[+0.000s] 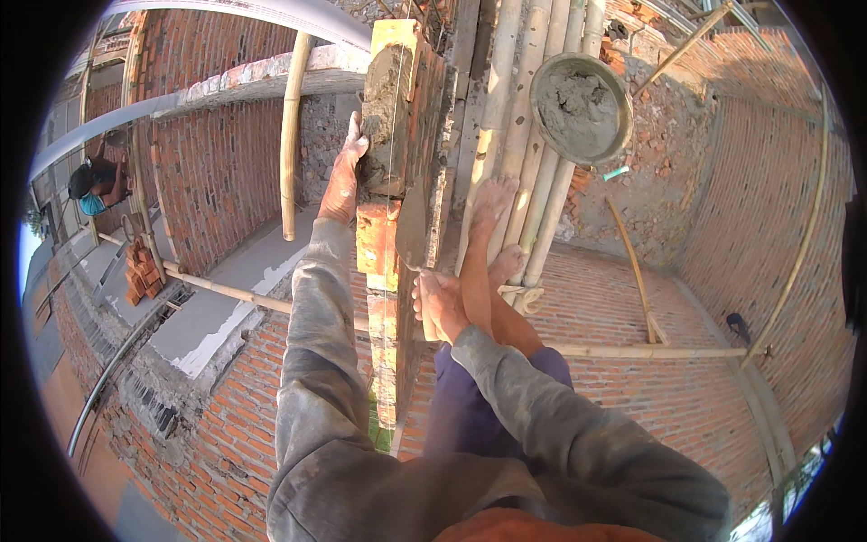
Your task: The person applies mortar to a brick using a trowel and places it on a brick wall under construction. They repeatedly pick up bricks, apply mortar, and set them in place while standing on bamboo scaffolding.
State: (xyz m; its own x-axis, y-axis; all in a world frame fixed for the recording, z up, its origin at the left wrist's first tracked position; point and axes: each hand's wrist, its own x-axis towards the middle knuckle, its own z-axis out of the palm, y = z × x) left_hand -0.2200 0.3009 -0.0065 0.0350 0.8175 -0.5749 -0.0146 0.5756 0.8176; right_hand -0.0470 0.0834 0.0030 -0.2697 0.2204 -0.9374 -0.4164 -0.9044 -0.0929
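Note:
A narrow brick wall (383, 312) runs away from me, with wet grey mortar (386, 117) spread on its far part. My left hand (347, 163) rests against the wall's left side next to the mortar, fingers stretched out, holding nothing that I can see. In my right hand (439, 305) is a trowel (413, 226), its handle mostly hidden by the closed fingers. The grey blade points away from me, along the wall's right side. A thin string stretches lengthwise above the top of the wall.
My bare feet (493, 199) stand on bamboo poles (517, 117) right of the wall. A round basin (539, 122) of mortar sits farther along them. Bamboo crossbars (650, 351) span below. At the far left, lower down, another person (101, 185) is near stacked bricks (142, 271).

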